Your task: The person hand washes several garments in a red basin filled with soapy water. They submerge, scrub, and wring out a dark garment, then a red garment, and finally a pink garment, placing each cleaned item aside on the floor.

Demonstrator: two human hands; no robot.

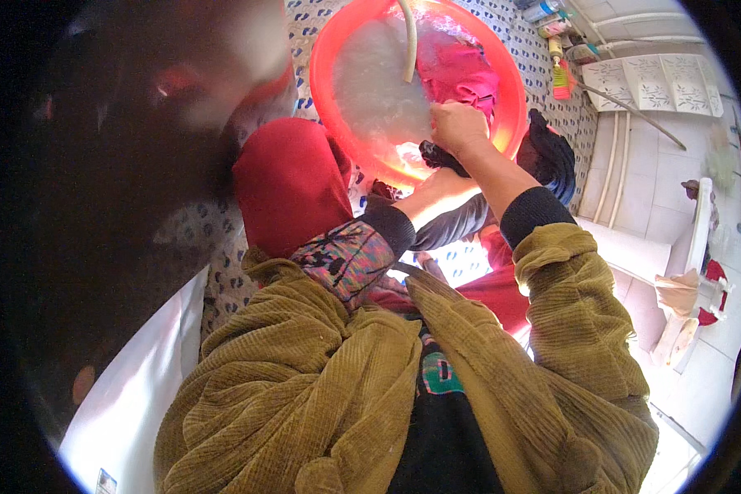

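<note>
My right hand (460,126) is closed in a fist on wet black cloth (441,157), over the near right rim of a red plastic basin (325,92). My left forearm reaches in beneath my right one; the left hand is mostly hidden behind the right forearm and the cloth. Cloudy water (373,92) fills the basin, and pink fabric (460,71) soaks on its right side. A pale hose (409,46) hangs down into the basin. Dark grey fabric (451,225) lies below my left forearm. More dark cloth (552,154) is to the right of the basin.
The floor covering (302,21) has a blue footprint pattern. Several bottles (540,11) and a brush with green and orange bristles (562,80) stand along the tiled wall at right. White pipes (614,167) and a patterned white panel (654,83) are there too. A blurred dark surface fills the left.
</note>
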